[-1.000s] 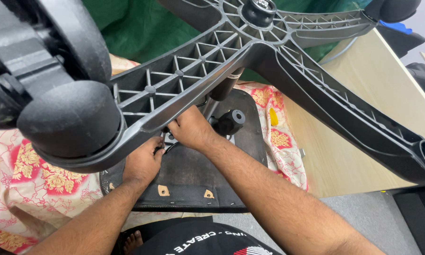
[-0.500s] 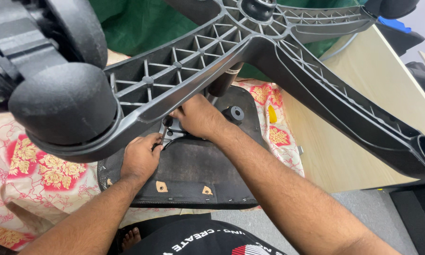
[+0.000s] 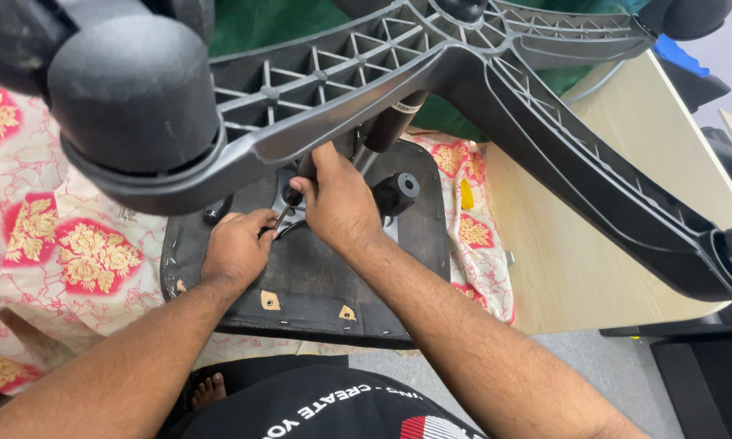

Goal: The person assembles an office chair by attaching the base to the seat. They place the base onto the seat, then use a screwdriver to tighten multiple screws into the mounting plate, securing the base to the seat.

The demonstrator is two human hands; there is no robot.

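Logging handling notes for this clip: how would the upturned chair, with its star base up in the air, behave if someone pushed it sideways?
The star base sits high over the seat underside, so the chair is probably top-heavy and apt to tip. The ribbed plastic arms look stiff, unlikely to flex. The caster would likely just spin or swivel if used as a handhold.

Two hands: left hand (image 3: 236,248), right hand (image 3: 337,199). One upturned chair seat (image 3: 317,276). One five-star chair base (image 3: 431,73), three arms visible. One caster (image 3: 130,97) in full view. One flowered cloth (image 3: 65,244). One wooden tabletop (image 3: 577,260). One bare foot (image 3: 209,390).
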